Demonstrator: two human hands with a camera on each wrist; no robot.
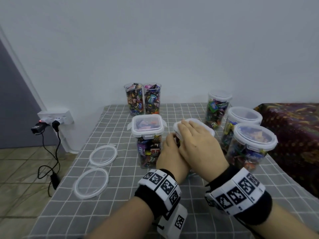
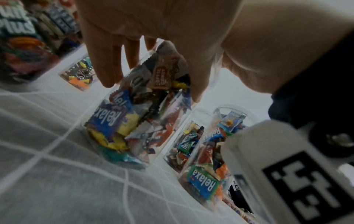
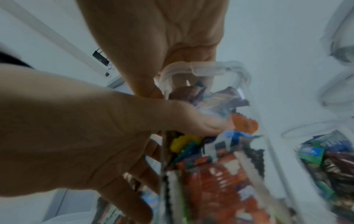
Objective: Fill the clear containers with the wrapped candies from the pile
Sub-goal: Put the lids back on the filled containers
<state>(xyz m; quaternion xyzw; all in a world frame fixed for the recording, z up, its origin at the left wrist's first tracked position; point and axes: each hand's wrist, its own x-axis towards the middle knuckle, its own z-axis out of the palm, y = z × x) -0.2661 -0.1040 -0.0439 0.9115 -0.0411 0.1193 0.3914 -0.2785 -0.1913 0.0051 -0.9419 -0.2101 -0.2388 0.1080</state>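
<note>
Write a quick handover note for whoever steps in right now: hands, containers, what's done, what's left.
Right hand lies flat on the square lid, pressing it onto the candy-filled container. Left hand grips that container's side.
Done: square container and three round ones on the right are filled and lidded.
Left: two tall jars at the back stand filled but open; two round lids lie loose on the cloth. No candy pile in view.

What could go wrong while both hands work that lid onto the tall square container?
1. The right hand lies flat on the white-rimmed clear lid of the tall clear square container. Wrapped candies sit right up at the rim; one may get caught there and stop the seal.
2. The left hand steadies the side. A skewed push might tip it against the neighbouring lidded square container.
</note>
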